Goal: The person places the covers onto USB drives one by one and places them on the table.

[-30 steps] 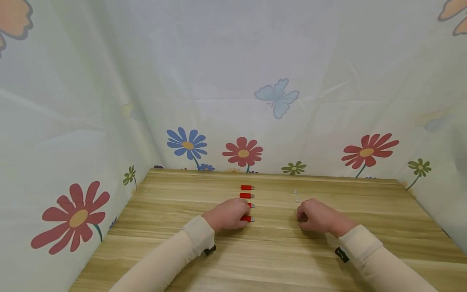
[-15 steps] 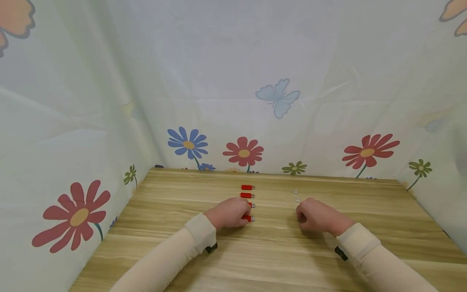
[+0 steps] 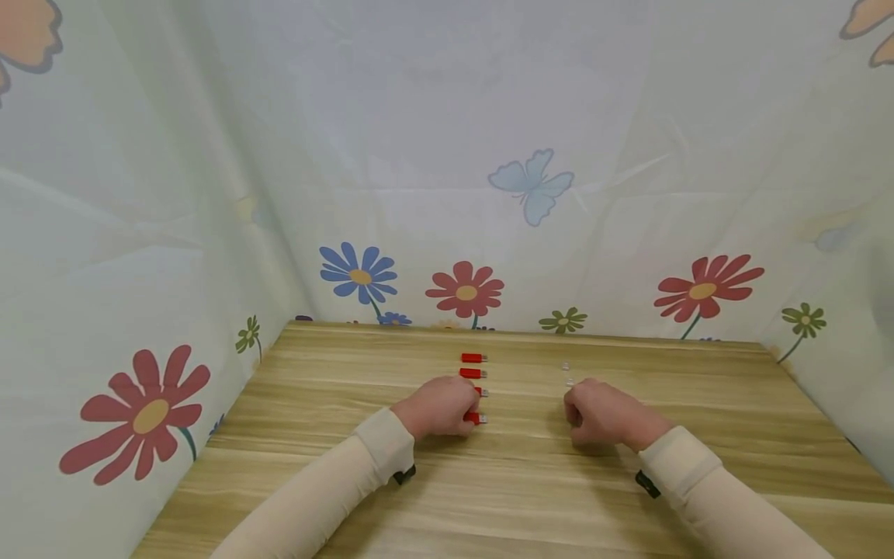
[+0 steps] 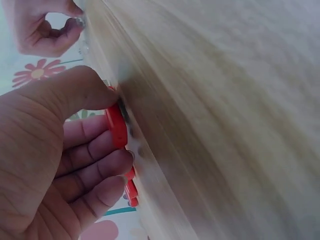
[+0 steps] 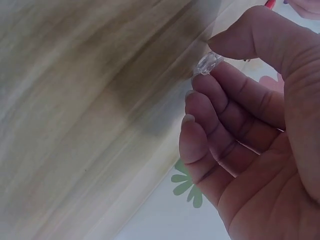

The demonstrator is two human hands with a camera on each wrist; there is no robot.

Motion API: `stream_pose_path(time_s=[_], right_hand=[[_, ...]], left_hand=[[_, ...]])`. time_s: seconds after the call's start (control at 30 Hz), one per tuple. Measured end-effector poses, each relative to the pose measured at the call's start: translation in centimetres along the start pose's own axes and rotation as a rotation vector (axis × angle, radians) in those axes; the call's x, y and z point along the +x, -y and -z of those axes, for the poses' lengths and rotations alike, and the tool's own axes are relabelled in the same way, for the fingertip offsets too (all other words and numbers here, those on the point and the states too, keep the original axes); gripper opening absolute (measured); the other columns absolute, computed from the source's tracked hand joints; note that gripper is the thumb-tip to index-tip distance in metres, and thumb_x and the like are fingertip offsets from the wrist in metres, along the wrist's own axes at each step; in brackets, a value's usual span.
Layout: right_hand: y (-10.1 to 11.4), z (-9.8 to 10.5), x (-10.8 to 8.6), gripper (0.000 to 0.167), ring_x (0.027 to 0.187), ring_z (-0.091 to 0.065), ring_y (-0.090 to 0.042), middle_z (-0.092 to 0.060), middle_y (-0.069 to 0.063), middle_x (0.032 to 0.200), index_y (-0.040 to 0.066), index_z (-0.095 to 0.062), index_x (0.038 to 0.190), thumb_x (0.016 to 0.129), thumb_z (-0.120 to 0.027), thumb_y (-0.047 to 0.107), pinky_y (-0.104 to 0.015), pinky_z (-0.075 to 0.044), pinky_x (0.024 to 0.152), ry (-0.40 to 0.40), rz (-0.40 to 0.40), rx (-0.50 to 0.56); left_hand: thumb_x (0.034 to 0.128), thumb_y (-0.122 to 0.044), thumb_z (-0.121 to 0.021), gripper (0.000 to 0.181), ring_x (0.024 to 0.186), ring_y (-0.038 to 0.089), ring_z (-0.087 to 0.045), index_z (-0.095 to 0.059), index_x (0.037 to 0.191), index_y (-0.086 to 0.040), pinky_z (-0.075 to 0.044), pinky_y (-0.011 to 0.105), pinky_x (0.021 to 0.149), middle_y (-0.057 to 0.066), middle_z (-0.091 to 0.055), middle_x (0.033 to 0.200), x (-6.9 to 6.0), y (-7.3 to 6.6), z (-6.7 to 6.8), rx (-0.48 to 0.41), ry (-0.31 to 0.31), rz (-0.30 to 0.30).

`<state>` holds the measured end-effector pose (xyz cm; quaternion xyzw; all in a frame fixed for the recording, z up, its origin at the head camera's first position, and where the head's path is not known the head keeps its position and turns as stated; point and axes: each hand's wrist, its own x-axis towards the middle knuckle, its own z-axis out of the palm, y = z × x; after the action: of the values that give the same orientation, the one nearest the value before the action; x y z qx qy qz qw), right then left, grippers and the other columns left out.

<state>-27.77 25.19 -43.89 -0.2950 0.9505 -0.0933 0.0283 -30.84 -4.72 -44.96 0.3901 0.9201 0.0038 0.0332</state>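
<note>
My left hand [image 3: 441, 406] pinches the nearest red USB stick [image 4: 117, 125] between thumb and fingers, low at the wooden table. The stick's metal plug points right in the head view. Beyond it lie more red USB sticks [image 3: 473, 373] in a column, one partly covered by the left hand. My right hand [image 3: 609, 414] holds a small clear plastic cap [image 5: 208, 63] between thumb and forefinger, just off the tabletop; the head view hides that cap. Past the right hand are small clear caps [image 3: 566, 366] on the table, one close by its knuckles.
The wood-grain table [image 3: 524, 497] reaches back to a white curtain [image 3: 419, 140] printed with flowers and a butterfly. Curtain also hangs along the left and right sides. A dark band sits under each sleeve cuff.
The right hand has shifted very slightly left, toward the left hand. The left hand and the USB sticks stay practically where they were.
</note>
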Motion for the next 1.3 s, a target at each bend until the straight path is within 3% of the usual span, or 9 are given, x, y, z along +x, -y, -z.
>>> stream_pose_path(time_s=[0.43,0.9,1.3], right_hand=[[-0.4,0.6,-0.5,0.018,0.060,-0.048,-0.007,-0.054,0.009,0.066,0.017,-0.063,0.072,0.073,-0.079,0.011,-0.024,-0.042,0.058,-0.014,-0.085,0.065],[-0.3,2.5,-1.0,0.011,0.066,-0.051,-0.004,-0.062,0.006,0.074,0.011,-0.071,0.082,0.077,-0.078,0.006,-0.022,-0.046,0.061,-0.072,0.010,0.184],[-0.3,3.0,-1.3,0.009,0.075,-0.059,-0.005,-0.070,0.007,0.085,0.011,-0.077,0.091,0.083,-0.078,0.008,-0.023,-0.053,0.066,-0.095,0.034,0.243]], left_hand=[[0.0864,-0.030,-0.078,0.028,0.057,0.010,-0.046,-0.058,0.071,-0.020,-0.037,0.022,0.053,-0.008,-0.053,0.061,-0.3,0.6,0.8,-0.013,-0.046,-0.003],[0.0886,-0.030,-0.080,0.016,0.067,0.009,-0.055,-0.069,0.090,-0.018,-0.048,0.018,0.063,-0.009,-0.064,0.077,-0.9,0.4,2.3,-0.077,-0.046,0.043],[0.0873,-0.024,-0.082,0.018,0.076,0.007,-0.058,-0.078,0.103,-0.016,-0.053,0.017,0.073,-0.006,-0.073,0.093,-1.6,0.1,3.7,-0.131,-0.077,0.005]])
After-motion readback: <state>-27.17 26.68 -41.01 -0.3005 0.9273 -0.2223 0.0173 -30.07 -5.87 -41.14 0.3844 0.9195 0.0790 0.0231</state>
